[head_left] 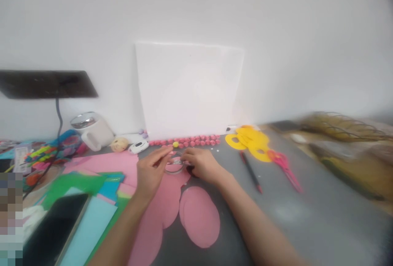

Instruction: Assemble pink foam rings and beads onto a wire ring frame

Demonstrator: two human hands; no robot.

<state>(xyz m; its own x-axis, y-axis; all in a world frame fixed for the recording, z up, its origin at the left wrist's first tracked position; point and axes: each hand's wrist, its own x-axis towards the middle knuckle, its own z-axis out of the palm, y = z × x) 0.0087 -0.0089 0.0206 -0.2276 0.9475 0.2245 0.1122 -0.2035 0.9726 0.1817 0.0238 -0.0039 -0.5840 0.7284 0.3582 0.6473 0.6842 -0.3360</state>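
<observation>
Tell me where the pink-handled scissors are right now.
In the head view, the pink-handled scissors lie on the grey table, to the right of both hands, just below the yellow paper cut-outs and right of the dark pencil.

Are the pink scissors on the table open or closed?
Closed, it seems: the pink scissors lie flat on the grey table with blades together in one line, though blur hides detail.

Grey table [307, 217] — pink paper [199, 221], scissors [285, 169]

Both hands [152, 173] [201, 165] on tape roll [174, 167], pink paper circles [199, 221] nearby
</observation>
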